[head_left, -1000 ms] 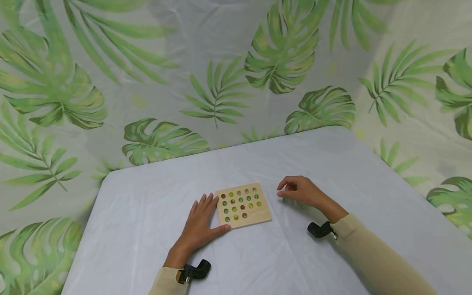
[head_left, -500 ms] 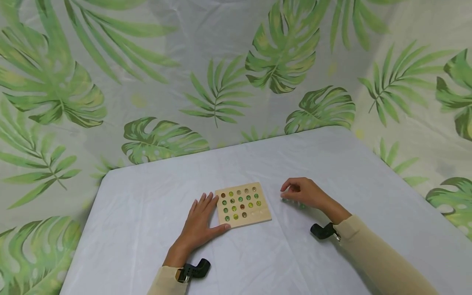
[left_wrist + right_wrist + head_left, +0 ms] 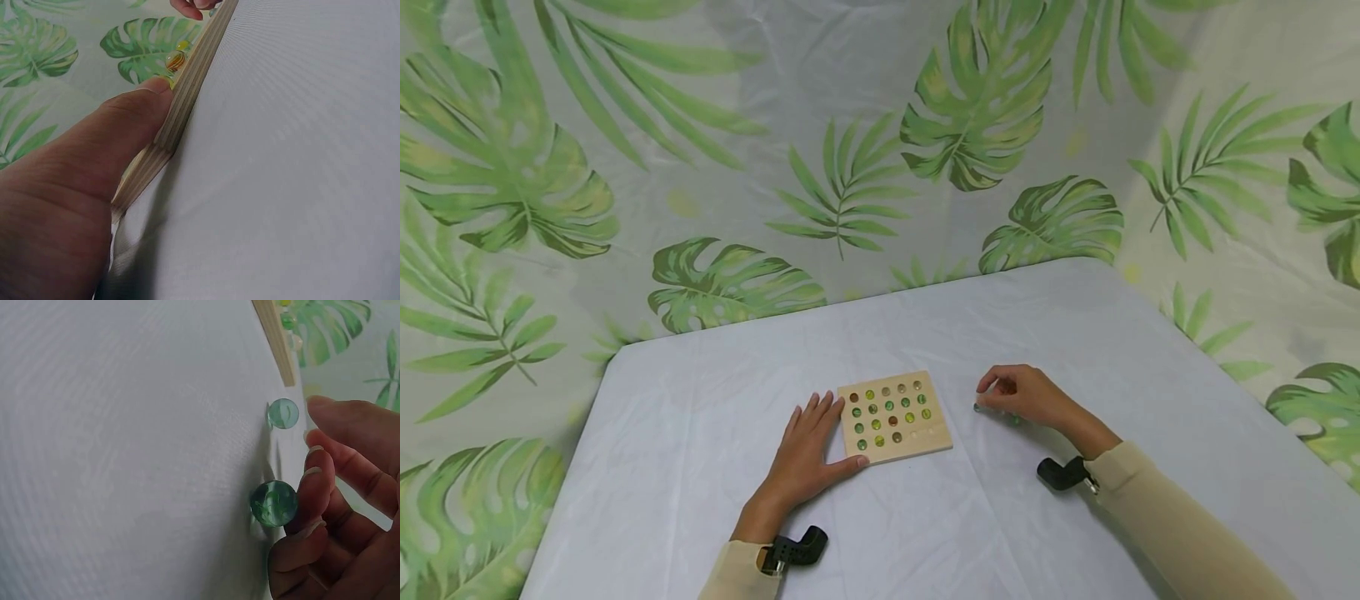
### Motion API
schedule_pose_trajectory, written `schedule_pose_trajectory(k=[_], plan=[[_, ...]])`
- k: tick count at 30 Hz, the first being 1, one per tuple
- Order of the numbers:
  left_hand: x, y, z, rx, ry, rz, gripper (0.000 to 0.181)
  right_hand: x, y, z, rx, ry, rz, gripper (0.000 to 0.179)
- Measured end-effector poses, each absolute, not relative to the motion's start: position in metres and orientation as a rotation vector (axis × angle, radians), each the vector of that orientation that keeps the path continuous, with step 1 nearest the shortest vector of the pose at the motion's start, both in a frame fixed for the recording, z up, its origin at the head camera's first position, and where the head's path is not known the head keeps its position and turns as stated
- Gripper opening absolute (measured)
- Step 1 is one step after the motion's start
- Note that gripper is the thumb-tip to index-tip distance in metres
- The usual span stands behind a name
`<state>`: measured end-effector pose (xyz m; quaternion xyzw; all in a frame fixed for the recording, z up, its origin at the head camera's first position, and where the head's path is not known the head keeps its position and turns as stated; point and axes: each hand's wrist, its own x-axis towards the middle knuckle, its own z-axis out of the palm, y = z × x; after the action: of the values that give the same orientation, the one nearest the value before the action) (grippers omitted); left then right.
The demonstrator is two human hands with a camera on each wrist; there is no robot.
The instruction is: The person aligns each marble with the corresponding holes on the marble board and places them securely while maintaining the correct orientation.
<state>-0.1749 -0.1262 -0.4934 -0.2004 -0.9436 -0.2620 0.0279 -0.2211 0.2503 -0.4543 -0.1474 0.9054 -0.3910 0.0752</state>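
Observation:
A pale wooden board (image 3: 940, 439) lies flat on the table, its rows of round hollows bearing glass marbles in green, yellow, brown and clear. At its near right corner, two hollows show bare wood. My left hand (image 3: 805, 454) rests beside the board, fingers spread along its left side and thumb touching the near edge. My right hand (image 3: 1022, 393) hovers low to the right of the board with loosely curled fingers. Thumb and index finger stand slightly apart, nothing visible between them. Beside these fingertips lie a pale green marble (image 3: 284, 414) and a darker green marble (image 3: 274, 504) on the cloth.
A white cloth (image 3: 715, 400) covers the table. Behind and to the right hangs a leaf-printed curtain (image 3: 865, 167). A black wrist camera (image 3: 1060, 473) is strapped to the right wrist, another black camera (image 3: 797, 550) to the left.
My right hand has drifted a little to the right and toward me, away from the board. My left hand and the board have stayed put.

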Motion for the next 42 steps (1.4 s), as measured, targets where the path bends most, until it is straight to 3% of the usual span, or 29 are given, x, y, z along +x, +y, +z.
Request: schedule_pose_trajectory(k=[42], plan=[[-0.1748,-0.1264,-0.4939,-0.633,-2.896,-0.803,0.097,-0.2210,0.2503,-0.4569,-0.552,2.738,-1.062,0.017]])
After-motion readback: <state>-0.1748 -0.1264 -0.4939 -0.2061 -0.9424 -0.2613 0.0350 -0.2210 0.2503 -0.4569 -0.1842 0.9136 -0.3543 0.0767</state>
